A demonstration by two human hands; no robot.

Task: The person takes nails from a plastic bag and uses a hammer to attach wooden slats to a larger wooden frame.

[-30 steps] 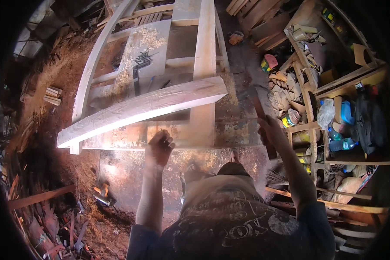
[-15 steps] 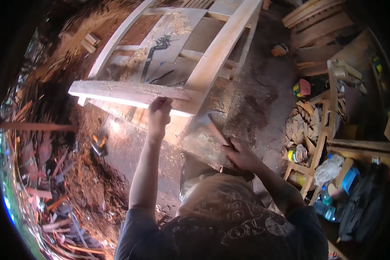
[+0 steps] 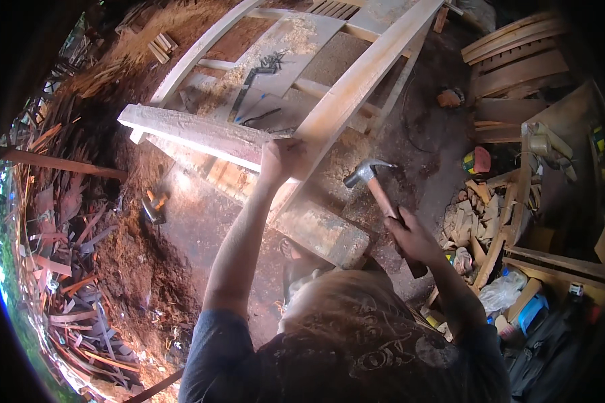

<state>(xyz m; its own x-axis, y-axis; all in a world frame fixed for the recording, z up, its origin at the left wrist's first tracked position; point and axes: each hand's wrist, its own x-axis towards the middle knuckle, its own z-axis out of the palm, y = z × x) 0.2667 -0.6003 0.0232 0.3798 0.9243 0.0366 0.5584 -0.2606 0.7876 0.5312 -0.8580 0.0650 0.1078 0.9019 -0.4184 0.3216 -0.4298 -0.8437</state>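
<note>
My right hand (image 3: pixel 411 236) is wrapped round the wooden handle of a claw hammer (image 3: pixel 381 193). Its metal head is raised to the right of a pale wooden frame, apart from the wood. My left hand (image 3: pixel 281 161) is closed at the frame's near corner, where the crosspiece (image 3: pixel 198 129) meets the long right-hand rail (image 3: pixel 363 77). Whatever those fingers pinch, if anything, is hidden. Under the corner lies a thick, worn wooden block (image 3: pixel 329 235).
Inside the frame, boards carry sawdust, a dark square (image 3: pixel 242 97) and several dark slender pieces (image 3: pixel 270 62). An orange-and-black tool (image 3: pixel 154 207) lies on the ground at left, near heaped wood scraps (image 3: pixel 67 269). At right are offcuts (image 3: pixel 467 221) and a plastic bag (image 3: pixel 503 292).
The hammer has been lifted and swung outward to the right, away from the corner. My left hand has slid right along the crosspiece to the joint. The whole view has shifted slightly.
</note>
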